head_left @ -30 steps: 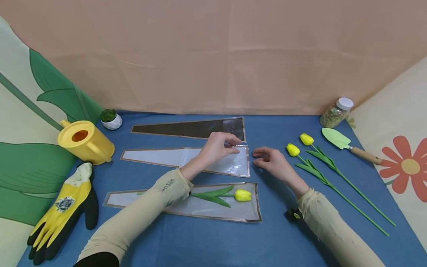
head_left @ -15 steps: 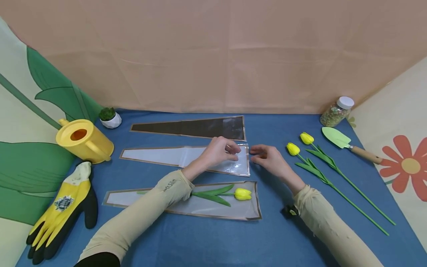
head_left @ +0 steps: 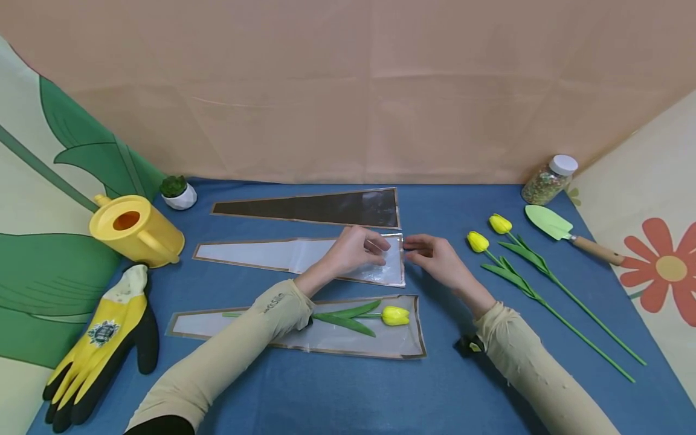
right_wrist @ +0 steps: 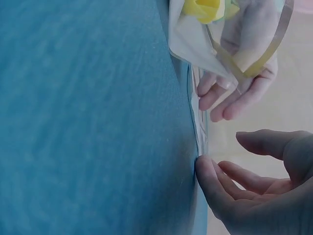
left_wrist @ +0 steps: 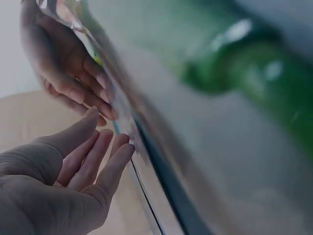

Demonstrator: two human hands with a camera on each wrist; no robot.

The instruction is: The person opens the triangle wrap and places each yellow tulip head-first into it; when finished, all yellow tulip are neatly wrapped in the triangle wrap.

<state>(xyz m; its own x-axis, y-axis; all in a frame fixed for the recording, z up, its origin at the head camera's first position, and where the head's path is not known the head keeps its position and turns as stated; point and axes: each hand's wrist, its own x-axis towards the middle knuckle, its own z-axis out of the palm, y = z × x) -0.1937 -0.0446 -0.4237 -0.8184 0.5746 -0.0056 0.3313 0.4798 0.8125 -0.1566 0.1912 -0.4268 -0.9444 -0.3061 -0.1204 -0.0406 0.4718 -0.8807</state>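
A tapered flower sleeve [head_left: 244,254], white with a brown border and a clear wide end, lies in the middle of the blue table. My left hand [head_left: 353,249] is over its wide part, with loosely bent fingertips right at the film. My right hand [head_left: 437,260] faces it at the sleeve's right edge. In the right wrist view, the thumb [right_wrist: 264,142] stands apart from the fingers. Nearer the front, a second sleeve [head_left: 326,345] holds a yellow tulip [head_left: 395,315]; my left forearm hides part of it. A dark sleeve [head_left: 326,208] lies behind.
Two yellow tulips [head_left: 527,290] lie on the right, beside a green trowel [head_left: 549,223] and a white-lidded jar [head_left: 546,184]. On the left are a yellow watering can [head_left: 154,232], a small potted plant [head_left: 179,196] and a yellow-black glove [head_left: 109,338].
My left hand has lowered slightly toward the front. My right hand has shifted a little left, up to the middle sleeve's edge.
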